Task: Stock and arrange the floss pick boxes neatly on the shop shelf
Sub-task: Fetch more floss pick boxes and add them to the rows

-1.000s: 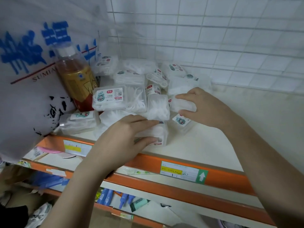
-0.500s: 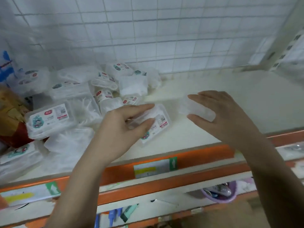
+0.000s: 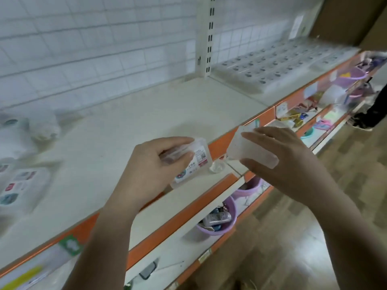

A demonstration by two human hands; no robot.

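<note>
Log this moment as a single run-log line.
left hand grips labelled floss box | right hand grips second box | both above shelf front edge | arranged rows far right

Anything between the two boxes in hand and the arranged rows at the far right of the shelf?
Nothing visible. Left hand and right hand each hold a box; the shelf between them and the arranged rows looks bare.

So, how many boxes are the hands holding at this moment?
2. One box is in the left hand, above the shelf. The other box is in the right hand, past the shelf's front edge.
</note>
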